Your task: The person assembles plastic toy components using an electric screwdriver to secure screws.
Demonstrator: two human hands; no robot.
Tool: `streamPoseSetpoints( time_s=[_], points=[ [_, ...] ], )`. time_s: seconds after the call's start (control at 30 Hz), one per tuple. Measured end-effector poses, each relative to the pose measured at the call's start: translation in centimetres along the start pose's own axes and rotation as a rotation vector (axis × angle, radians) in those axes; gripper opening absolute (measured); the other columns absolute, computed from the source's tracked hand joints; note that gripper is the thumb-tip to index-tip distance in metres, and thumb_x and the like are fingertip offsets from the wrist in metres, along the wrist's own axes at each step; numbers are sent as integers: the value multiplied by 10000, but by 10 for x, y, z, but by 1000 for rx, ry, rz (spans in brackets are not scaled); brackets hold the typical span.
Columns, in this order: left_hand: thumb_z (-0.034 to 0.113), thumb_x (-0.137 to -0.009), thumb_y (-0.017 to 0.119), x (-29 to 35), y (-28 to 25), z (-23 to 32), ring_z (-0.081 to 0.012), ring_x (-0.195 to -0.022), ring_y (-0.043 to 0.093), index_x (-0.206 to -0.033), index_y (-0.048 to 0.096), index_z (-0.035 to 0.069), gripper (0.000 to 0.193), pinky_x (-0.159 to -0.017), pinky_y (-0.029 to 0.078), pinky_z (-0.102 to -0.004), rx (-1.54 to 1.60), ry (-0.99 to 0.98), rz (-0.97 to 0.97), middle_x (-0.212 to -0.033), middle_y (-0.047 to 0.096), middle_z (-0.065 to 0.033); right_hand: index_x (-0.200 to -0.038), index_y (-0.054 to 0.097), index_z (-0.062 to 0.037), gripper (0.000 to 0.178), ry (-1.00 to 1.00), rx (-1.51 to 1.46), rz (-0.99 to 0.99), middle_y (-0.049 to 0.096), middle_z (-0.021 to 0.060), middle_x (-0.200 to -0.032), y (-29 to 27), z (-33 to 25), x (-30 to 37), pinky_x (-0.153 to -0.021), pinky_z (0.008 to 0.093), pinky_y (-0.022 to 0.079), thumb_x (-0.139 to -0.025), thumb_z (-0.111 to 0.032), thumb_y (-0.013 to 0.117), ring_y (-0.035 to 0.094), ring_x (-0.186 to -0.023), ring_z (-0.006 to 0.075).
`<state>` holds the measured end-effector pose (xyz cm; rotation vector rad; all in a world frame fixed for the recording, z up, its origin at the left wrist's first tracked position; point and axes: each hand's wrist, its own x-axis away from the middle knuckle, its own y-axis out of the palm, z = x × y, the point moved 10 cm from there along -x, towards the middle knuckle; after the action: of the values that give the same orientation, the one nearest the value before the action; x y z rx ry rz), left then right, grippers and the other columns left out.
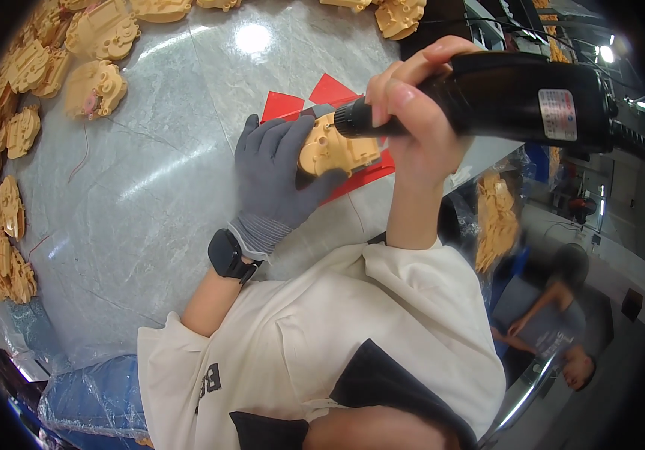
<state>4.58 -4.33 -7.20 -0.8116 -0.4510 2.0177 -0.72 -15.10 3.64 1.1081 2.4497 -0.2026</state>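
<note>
My left hand (272, 166), in a grey knit glove, grips a tan moulded plastic housing (328, 154) from its left side, with the thumb along the near edge. The housing has round bosses and holes. It rests over red flaps (367, 174) on the tabletop. In my bare right hand (421, 112) is a black electric screwdriver (514, 97), held nearly level, with a cord leaving its far right end. Its ribbed nose points left at the housing's upper right part. Whether the bit touches the housing I cannot tell.
Many similar tan housings (101, 34) lie in piles along the left and far edges of the grey marbled table (165, 165). More tan parts (495, 214) sit in clear plastic wrap at the right. Another person (540, 315) is at the lower right.
</note>
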Motion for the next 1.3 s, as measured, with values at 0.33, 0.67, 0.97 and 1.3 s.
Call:
streamPoseSetpoints(
  time_s=[0.33,0.67,0.97,1.3],
  points=[
    [385,-667,734,-1,-1,0,-251,-955,510,-1204,481,63,676,-971,310,-499,17,7,23,-1027,565,-63,-992,467,-7,357,7,-159,-2,583,78,-662,-1,13,-1,-525,218,463,-683,77,626,554,-535,111],
    [335,-651,756,0,3,-2,-240,-919,550,-1221,478,41,699,-971,316,-493,71,-35,2,-1000,599,-57,-937,471,-9,322,16,-122,23,579,64,-656,-1,20,-1,-524,208,463,-665,92,609,547,-534,94],
    [309,-686,727,-1,-1,-3,-249,-883,550,-1256,453,35,690,-936,335,-481,121,4,6,-980,600,-65,-841,490,-16,251,13,-160,72,568,32,-635,4,21,0,-505,199,451,-655,96,615,531,-516,79],
    [249,-787,631,6,20,1,-317,-1023,539,-1273,429,-7,585,-940,376,-385,185,-179,-19,-1115,558,-186,-967,484,20,325,130,-195,357,552,39,-613,-36,30,9,-485,239,423,-673,57,617,526,-486,110]
  ],
)
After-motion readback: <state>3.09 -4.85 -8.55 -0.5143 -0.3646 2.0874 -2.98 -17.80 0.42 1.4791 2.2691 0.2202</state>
